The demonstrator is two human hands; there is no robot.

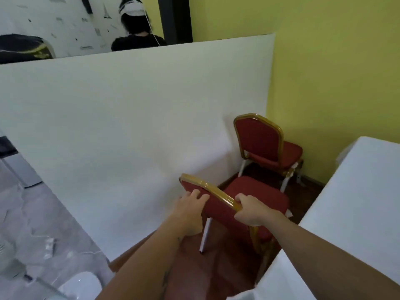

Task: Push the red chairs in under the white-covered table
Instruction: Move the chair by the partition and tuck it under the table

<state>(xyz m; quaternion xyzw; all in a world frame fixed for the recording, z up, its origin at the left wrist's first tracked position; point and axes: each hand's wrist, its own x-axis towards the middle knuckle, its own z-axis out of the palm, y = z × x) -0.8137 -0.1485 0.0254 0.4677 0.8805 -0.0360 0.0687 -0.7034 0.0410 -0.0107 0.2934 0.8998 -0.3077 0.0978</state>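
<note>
Red chair (255,195) held by its backrest, right next to the white table (357,191).
Left hand (190,211) and right hand (252,210) both curl tight around the gold frame; second chair (266,146) sits behind, in the corner.

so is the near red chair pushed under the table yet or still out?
Still out. The near red chair has its whole seat showing beside the white-covered table, both hands, left hand and right hand, on its backrest.
</note>
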